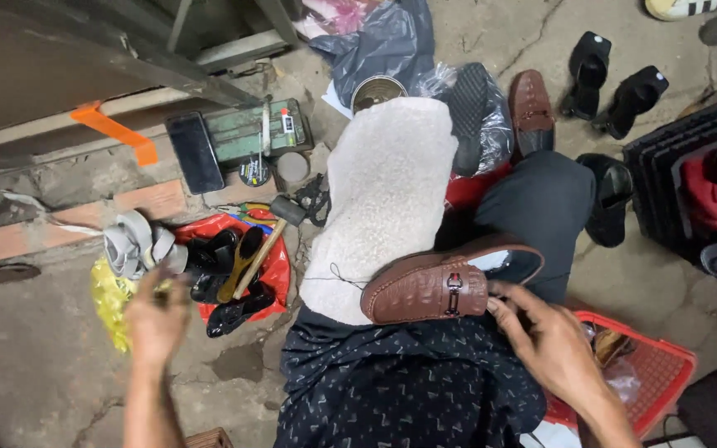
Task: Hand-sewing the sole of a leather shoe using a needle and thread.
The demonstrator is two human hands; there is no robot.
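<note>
Cracked concrete floor (35, 365); brown loafer (437, 286) on lap, touching right fingers (504, 303).

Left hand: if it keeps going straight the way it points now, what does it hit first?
Probably the grey and white cloth bundle, just beyond the left hand, which points up the frame, away from the person. The yellow bag lies just to its left. Depth is unclear; the hand may be raised above both.

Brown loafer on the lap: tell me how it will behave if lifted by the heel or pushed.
The brown loafer probably holds its shape, since its moulded upper stands open unsupported. Resting on the fleecy white pad, it likely resists sliding. A thin thread seems to trail from its toe toward the left hand, so it may tug when lifted.
</note>
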